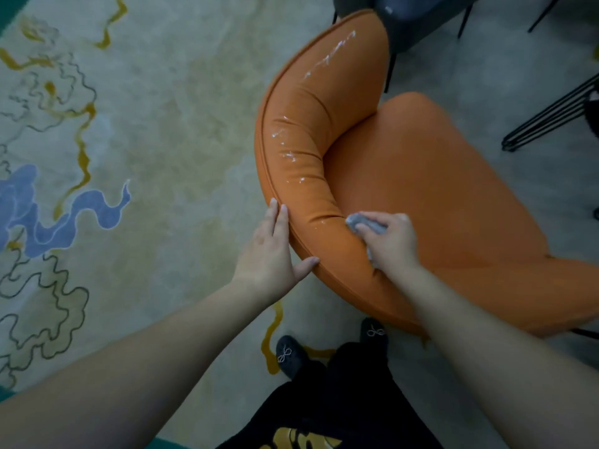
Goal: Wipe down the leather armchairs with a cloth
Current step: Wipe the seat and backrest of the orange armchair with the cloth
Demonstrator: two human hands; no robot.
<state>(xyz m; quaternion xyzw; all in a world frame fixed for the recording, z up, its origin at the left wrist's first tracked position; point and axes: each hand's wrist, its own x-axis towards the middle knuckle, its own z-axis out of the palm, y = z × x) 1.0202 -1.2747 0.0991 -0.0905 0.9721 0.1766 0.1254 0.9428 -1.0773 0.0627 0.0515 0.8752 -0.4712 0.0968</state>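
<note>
An orange leather armchair (405, 176) with a curved padded backrest fills the right half of the head view. White streaks of wet foam or cleaner run along the top of the backrest. My right hand (393, 241) grips a small grey cloth (364, 223) and presses it against the inner side of the backrest near its lower end. My left hand (272, 251) rests flat on the outer edge of the backrest, fingers straight along the piping seam.
A patterned rug (146, 140) with blue and gold swirls covers the floor at left. A dark chair (411, 17) stands behind the armchair, and black wire legs (551, 118) show at right. My feet in dark slippers (291, 354) are right below the armchair.
</note>
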